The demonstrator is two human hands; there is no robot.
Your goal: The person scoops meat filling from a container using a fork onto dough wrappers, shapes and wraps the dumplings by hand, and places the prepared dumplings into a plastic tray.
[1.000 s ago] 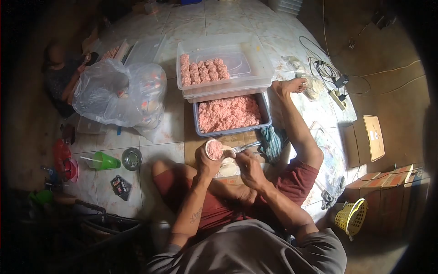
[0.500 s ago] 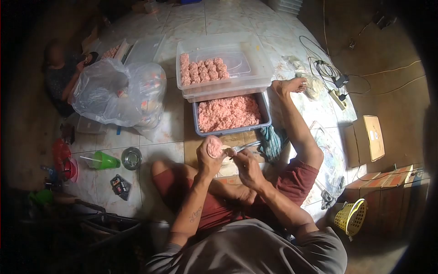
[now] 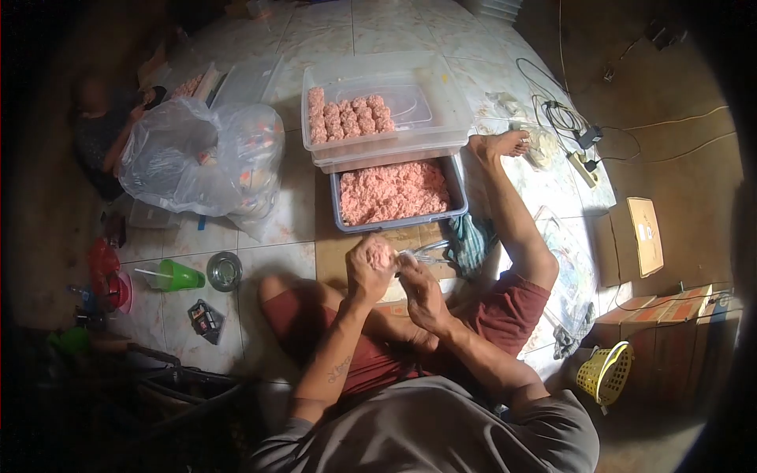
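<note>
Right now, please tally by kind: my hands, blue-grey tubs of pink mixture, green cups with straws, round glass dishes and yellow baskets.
Left hand and right hand: 2
Blue-grey tub: 1
Green cup: 1
Glass dish: 1
Yellow basket: 1
Total: 6

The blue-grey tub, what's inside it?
In the blue-grey tub I see lumpy pink mince. The mince hides the bottom, and a clear plastic box covers the far end, so those can't be seen.
</note>
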